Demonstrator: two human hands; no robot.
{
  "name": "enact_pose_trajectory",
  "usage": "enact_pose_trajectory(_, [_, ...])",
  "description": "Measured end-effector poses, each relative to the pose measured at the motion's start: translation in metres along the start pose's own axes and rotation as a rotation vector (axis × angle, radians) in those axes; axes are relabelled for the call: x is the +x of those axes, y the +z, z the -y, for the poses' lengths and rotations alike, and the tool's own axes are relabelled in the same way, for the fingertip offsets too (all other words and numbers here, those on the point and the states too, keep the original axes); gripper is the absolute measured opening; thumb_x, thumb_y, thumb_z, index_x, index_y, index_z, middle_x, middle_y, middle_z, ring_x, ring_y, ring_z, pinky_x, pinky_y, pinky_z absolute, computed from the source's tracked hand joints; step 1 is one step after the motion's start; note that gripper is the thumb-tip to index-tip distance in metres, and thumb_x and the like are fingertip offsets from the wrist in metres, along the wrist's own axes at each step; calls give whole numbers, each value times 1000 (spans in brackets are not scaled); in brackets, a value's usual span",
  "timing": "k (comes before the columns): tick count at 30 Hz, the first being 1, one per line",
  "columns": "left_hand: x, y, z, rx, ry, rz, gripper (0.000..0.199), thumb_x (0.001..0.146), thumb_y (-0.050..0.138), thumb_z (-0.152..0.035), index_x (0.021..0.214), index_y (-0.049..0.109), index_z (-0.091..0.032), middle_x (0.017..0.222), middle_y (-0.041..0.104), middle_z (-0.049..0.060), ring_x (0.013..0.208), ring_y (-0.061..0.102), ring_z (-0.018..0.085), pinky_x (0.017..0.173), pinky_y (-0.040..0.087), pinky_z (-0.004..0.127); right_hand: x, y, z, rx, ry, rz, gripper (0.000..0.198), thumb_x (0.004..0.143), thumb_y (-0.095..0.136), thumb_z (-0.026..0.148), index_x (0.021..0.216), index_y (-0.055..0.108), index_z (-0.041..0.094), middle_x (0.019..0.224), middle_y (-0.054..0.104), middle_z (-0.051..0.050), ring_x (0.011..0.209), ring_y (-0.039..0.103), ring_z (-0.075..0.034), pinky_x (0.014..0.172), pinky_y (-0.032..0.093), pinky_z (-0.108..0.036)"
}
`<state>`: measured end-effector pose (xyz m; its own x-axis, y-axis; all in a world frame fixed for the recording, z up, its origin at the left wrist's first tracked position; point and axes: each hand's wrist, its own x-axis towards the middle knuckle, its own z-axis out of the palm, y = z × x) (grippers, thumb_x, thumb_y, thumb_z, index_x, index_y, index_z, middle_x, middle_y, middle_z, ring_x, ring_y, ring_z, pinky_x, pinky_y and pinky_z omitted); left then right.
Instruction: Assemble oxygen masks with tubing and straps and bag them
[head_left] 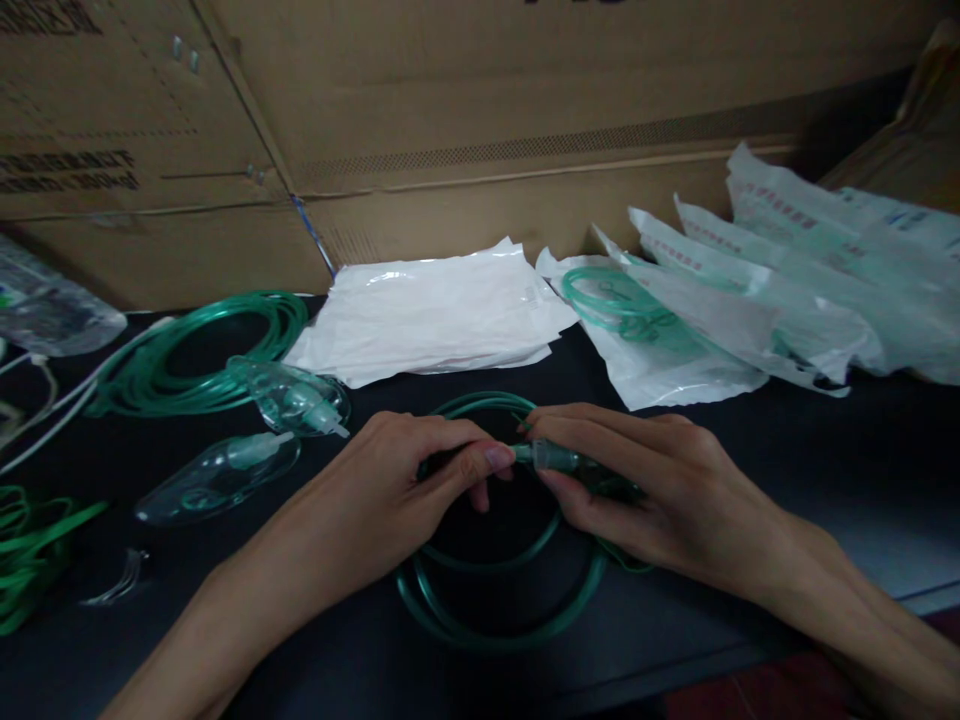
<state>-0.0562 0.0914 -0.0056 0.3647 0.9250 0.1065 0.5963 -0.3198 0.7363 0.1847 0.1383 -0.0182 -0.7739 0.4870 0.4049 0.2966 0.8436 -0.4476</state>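
Note:
Coiled green tubing point(499, 640) lies on the black tabletop beneath both hands. My left hand point(427, 465) pinches the end of this tubing between thumb and forefinger. Closed around a clear green oxygen mask point(555, 457), my right hand point(645, 480) hides most of its body. The tube end meets the mask's connector between the two hands; how deep it sits I cannot tell. On the left, two clear masks, an upper mask point(300, 400) and a lower mask point(217, 480), rest beside a larger coil of green tubing point(202, 350).
A stack of white pouches point(442, 310) lies behind the hands. Several packaged sets point(795, 280) lean together at the right. Green elastic straps point(37, 550) and small clear strips point(120, 580) lie at the left. Cardboard boxes point(525, 100) wall off the back.

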Motion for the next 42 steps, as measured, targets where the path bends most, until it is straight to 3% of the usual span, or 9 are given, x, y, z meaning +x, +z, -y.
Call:
enact_pose_trajectory(5, [1,3,0,16,75,-48,19,103,58,-24,92,74,-23,76,71,-6,71,67,11,67,48,20,-1,0,1,12,17,6,14,101,57,17,112,66,19,111,76,-12,91,75,-21,71,57,-27])
enact_pose_trajectory(10, [3,10,-1,165,245,-148,11,102,61,-19,103,72,-17,86,70,-2,79,65,11,72,47,20,4,-4,7,135,161,40,11,99,59,19,99,70,18,96,76,-8,79,71,-18,68,52,-26])
enact_pose_trajectory(13, [1,14,1,269,329,-181,12,103,59,-18,106,70,-14,92,71,2,83,64,14,76,48,25,7,-7,10,248,352,83,14,98,61,26,95,73,19,77,70,-1,61,61,-13,55,47,-24])
enact_pose_trajectory(18, [-5,17,4,528,453,-178,13,106,53,-17,113,63,-14,98,71,5,84,59,19,78,45,33,11,-13,8,790,776,296,34,93,67,51,97,75,18,55,50,7,38,44,-7,35,36,-17])
enact_pose_trajectory(23, [-4,19,0,567,434,-216,16,108,51,-21,119,60,-16,101,71,4,88,61,19,82,45,34,13,-17,5,1078,929,267,36,91,72,50,88,77,14,56,59,3,35,41,-4,31,28,-13])
enact_pose_trajectory(29, [-3,17,-2,630,471,-243,16,107,54,-22,121,61,-18,99,72,2,83,59,18,76,41,33,15,-18,7,1151,951,252,32,90,71,45,83,77,14,55,64,1,33,42,-4,28,24,-13])
enact_pose_trajectory(33, [-3,17,0,631,474,-223,13,107,53,-20,116,62,-16,98,73,3,82,60,18,75,40,34,14,-16,6,1114,921,240,33,91,72,47,86,77,14,52,59,4,34,41,-4,30,25,-12])
enact_pose_trajectory(39, [-3,20,4,423,398,-171,13,107,53,-21,113,64,-18,98,72,1,83,63,15,79,42,30,10,-13,8,845,791,269,32,91,71,49,96,74,18,54,51,8,39,48,-7,36,38,-15])
enact_pose_trajectory(42, [-4,18,5,324,308,-112,14,107,53,-24,113,66,-22,100,73,-1,86,65,14,81,43,29,10,-12,12,641,674,251,25,97,61,43,98,73,21,59,52,7,40,48,-8,37,38,-17])
